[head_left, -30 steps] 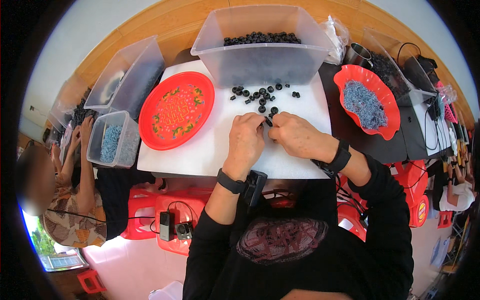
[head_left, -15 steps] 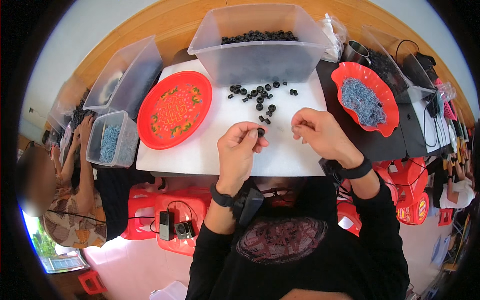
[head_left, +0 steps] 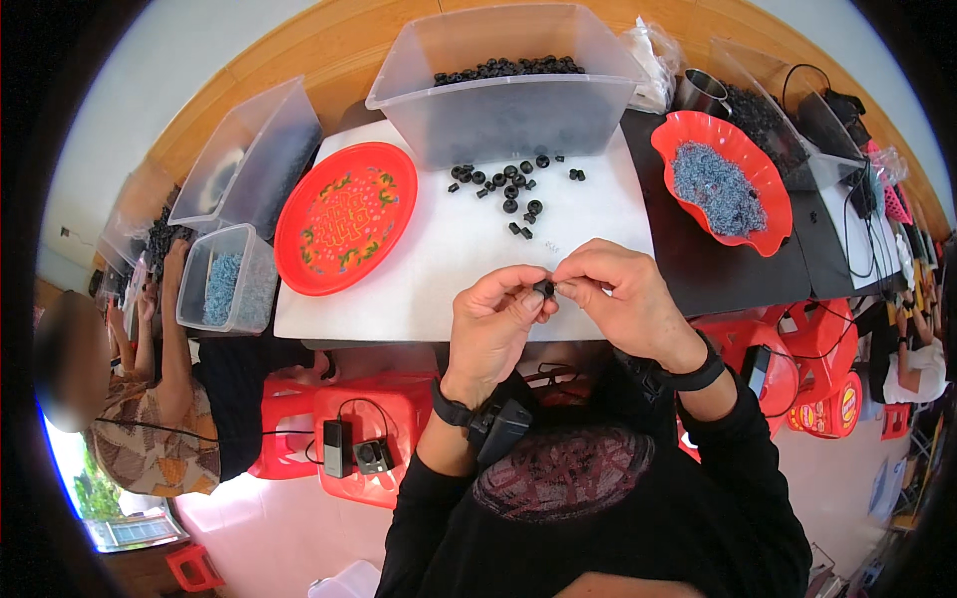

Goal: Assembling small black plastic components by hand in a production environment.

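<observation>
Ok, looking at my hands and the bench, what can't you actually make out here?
- Head view: small black part pinched between left hand and right hand; fingertips cover most of it, its shape is too small to tell.
- Clear bin: frosted wall blurs how deep the black parts lie.

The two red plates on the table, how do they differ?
The round red plate is flat, patterned and bare; the scalloped red dish holds a heap of blue-grey bits. The round one sits on the white tabletop, the scalloped one on the black surface. Both are glossy red.
</observation>
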### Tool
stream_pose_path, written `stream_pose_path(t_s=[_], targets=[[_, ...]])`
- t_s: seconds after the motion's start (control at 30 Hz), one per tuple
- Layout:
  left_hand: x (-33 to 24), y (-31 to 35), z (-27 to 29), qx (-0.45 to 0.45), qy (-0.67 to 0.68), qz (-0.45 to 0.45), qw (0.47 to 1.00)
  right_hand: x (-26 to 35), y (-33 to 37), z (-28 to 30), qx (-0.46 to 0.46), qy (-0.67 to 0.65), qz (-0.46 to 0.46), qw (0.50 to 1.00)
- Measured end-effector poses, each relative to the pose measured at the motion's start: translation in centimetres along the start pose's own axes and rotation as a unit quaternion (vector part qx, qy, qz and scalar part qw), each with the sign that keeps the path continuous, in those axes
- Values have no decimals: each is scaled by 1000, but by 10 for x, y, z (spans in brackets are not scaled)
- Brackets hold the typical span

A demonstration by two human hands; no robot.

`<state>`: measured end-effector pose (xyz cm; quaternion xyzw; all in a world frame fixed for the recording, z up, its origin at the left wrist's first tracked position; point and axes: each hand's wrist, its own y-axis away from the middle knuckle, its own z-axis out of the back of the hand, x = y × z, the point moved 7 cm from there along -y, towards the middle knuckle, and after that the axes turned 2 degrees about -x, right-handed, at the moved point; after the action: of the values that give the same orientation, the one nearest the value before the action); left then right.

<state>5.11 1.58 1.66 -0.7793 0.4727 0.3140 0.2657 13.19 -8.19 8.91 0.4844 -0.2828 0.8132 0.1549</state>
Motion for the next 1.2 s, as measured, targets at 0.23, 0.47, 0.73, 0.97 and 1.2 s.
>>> stream_pose_path(t_s=[0.23,0.47,0.73,0.97,1.2], targets=[[-2,2,-3,-18,-44,-22,999,5,1,-4,16,-14,34,999],[2,2,-3,4,-81,-3,997,-12,-4,-7,57,-67,-63,994],[4,-1,1,39,-6,10,999,-32,-21,-18,235,-93,-106,962],[0,-7,27,-15,127,-7,992,-19,-61,0,133,205,-52,968],[-2,-9,26,-6,178,5,984,-48,-78,-41,171,370,90,909]])
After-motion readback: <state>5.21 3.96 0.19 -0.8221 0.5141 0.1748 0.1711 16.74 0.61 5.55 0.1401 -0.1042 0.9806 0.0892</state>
